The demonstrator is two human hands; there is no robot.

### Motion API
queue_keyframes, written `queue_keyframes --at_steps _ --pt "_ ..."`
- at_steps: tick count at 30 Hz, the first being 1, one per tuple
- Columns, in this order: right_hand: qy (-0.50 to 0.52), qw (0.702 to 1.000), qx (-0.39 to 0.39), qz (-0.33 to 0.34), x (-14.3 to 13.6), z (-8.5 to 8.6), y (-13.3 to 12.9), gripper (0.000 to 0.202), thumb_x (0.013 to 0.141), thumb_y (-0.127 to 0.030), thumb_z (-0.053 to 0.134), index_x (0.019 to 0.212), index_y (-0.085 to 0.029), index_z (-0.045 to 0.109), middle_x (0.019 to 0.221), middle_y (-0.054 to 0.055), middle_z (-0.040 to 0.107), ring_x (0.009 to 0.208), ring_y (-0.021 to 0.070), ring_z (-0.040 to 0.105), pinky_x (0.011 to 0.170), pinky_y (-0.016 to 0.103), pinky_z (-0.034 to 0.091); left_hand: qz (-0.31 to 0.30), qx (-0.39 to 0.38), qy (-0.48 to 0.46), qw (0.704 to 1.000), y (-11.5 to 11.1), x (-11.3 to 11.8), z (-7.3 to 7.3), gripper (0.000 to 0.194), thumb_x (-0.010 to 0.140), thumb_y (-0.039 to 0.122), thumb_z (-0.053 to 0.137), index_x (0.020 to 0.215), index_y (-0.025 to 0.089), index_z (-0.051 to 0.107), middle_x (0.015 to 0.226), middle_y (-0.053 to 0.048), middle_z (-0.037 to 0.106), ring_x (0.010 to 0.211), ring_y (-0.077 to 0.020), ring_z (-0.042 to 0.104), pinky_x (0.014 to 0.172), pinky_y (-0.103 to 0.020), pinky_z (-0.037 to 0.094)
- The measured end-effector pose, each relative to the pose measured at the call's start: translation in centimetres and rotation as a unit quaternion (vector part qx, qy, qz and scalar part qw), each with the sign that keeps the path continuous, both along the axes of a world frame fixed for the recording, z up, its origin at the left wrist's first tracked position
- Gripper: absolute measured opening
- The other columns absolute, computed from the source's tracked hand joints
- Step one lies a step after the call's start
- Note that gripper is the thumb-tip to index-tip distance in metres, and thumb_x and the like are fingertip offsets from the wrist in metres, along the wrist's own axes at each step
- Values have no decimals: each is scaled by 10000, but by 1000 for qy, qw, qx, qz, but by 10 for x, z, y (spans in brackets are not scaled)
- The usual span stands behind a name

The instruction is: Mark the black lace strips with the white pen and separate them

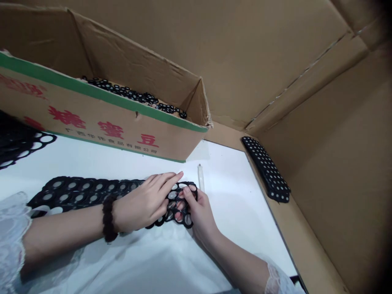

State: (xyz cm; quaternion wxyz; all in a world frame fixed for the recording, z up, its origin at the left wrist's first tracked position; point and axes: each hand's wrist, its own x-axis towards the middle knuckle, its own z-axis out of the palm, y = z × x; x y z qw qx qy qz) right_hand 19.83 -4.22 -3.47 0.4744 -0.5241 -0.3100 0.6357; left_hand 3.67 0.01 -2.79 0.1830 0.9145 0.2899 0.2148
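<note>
Carton (128,130) lettered red "糖蜜豆"; left hand (142,203), right hand (200,210) on ring sheet (87,192).

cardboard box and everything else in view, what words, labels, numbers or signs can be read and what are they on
"糖蜜豆": large red print on the cardboard box
"广西华伟食品有限公司": small dark print below it, fourth character uncertain
Red print at the box's left end: too blurred to read
Black strip and white tube: no readable text
</note>
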Motion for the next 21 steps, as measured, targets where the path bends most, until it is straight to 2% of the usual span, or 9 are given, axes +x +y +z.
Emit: queue_keyframes --at_steps 2,5,7,9,11,15,17,19,21 --pt "1 1000 5 -3 0 -1 0 283 773 -440 528 743 -162 488 493 -35 531 335 94 505 332 195 405 -21 52 -2 998 -2 1 -1 517 805 84 349 1312 138 263 1282 -124 387 1188 -228 345 987 -399 342" --pt "-3 1000 3 -6 1 -1 0 296 757 -446 544 725 -159 478 481 -40 519 316 95 493 301 189 379 -93 138 -1 986 -2 2 -1 375 842 74 323 1198 138 422 1203 -114 486 1194 -225 359 1001 -402 334" --pt "-7 1000 -8 -4 1 1 1 310 745 -454 553 711 -155 475 469 -43 509 304 91 483 284 180 359 -128 173 7 977 -2 1 1 294 875 218 381 1129 108 480 1148 -134 529 1179 -256 380 994 -417 342" --pt "-8 1000 -15 -3 1 2 1 316 740 -456 558 708 -151 482 456 -50 499 284 70 450 272 162 332 -139 182 17 973 -2 1 3 438 828 450 441 1058 86 519 1084 -160 558 1131 -294 420 969 -450 358" --pt "0 1000 -12 -4 2 3 2 312 740 -450 562 706 -149 489 444 -63 478 265 43 400 265 147 305 -132 179 20 975 -3 1 6 503 782 545 448 981 94 545 1015 -160 578 1076 -302 456 938 -468 375" --pt "-1 1000 -13 -4 2 4 3 306 735 -438 575 698 -147 490 442 -70 457 270 26 369 264 134 286 -87 148 28 985 -4 3 9 205 860 255 389 865 126 549 922 -106 579 995 -242 483 884 -407 403" --pt "-15 1000 -20 0 3 4 3 316 732 -449 575 695 -145 496 439 -70 455 269 26 368 263 134 285 -77 136 45 987 -4 3 9 193 852 167 352 830 133 541 874 -89 569 934 -224 490 834 -380 412" --pt "-28 999 -22 8 3 5 3 333 733 -466 565 695 -141 503 438 -67 455 268 27 369 262 135 284 -84 124 55 987 -5 3 9 178 846 175 359 814 140 530 838 -80 555 863 -212 490 783 -363 413" --pt "-33 999 -22 13 3 5 3 344 736 -477 555 708 -137 512 442 -63 457 274 28 373 266 135 285 -96 106 49 988 -6 4 7 179 839 289 418 823 141 517 833 -80 539 805 -209 482 739 -356 415"
